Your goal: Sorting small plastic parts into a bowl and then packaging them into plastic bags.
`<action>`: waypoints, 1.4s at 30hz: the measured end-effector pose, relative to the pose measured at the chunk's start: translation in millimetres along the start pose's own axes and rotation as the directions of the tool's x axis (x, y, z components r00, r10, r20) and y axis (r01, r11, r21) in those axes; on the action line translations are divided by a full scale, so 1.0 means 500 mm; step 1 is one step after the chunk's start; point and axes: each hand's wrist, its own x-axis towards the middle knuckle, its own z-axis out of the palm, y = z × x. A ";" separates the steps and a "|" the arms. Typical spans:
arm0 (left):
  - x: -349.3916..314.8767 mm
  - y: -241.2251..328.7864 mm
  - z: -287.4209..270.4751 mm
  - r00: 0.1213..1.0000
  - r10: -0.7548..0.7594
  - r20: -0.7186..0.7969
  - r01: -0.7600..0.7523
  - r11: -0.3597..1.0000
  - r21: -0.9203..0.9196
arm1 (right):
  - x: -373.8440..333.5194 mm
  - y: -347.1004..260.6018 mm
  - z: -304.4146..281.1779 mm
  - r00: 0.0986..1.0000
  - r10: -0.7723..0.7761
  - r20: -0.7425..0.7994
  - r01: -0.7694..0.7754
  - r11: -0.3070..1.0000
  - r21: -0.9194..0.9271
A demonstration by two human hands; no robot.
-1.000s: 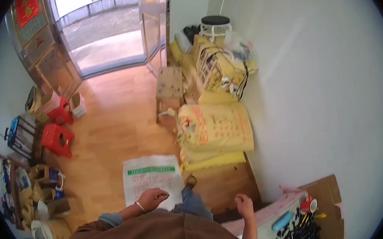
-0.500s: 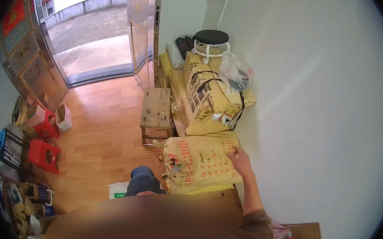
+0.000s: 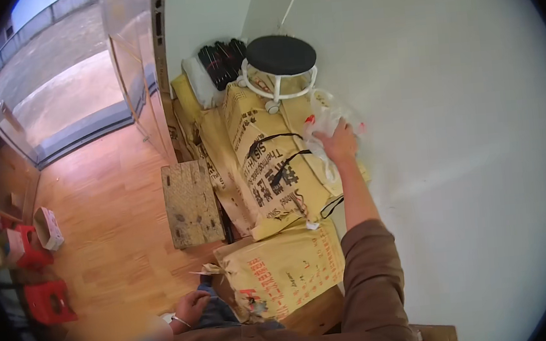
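We are looking at a clear, crumpled plastic bag with small red patches [image 3: 324, 104], lying on the far right side of a large yellow woven sack with black print [image 3: 268, 190], close against the white wall [image 3: 449, 109]. We are judging it to be soft and light in its film, sagging rather than keeping a shape, and perhaps slipping a little under dry fingers; its contents are staying unclear to us, so we are leaving the weight open. We are thinking of the gathered upper folds as the best hold, since a pinch of one thin layer could be tearing it.

The right hand [image 3: 340, 142] is touching the bag from above, its fingers bending over the near folds, with film showing beyond them and along the left side of the wrist. We are not able to tell whether they are closing on it. The left hand [image 3: 194, 307] is hanging low, well apart from the bag, fingers loosely curling; we are seeing nothing clearly held there.
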 end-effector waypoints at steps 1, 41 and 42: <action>0.013 -0.012 -0.033 0.999 -0.024 0.021 0.024 1.000 0.007 | 0.037 -0.023 0.021 0.997 0.073 0.026 -0.072 0.997 -0.032; -0.296 0.227 0.826 0.124 0.331 0.936 -0.182 0.935 -0.306 | -1.135 0.387 -0.501 0.690 0.662 -0.292 -0.397 0.683 0.613; -0.322 0.221 0.863 0.105 0.317 0.943 -0.185 0.938 -0.294 | -1.174 0.413 -0.531 0.671 0.678 -0.298 -0.407 0.674 0.617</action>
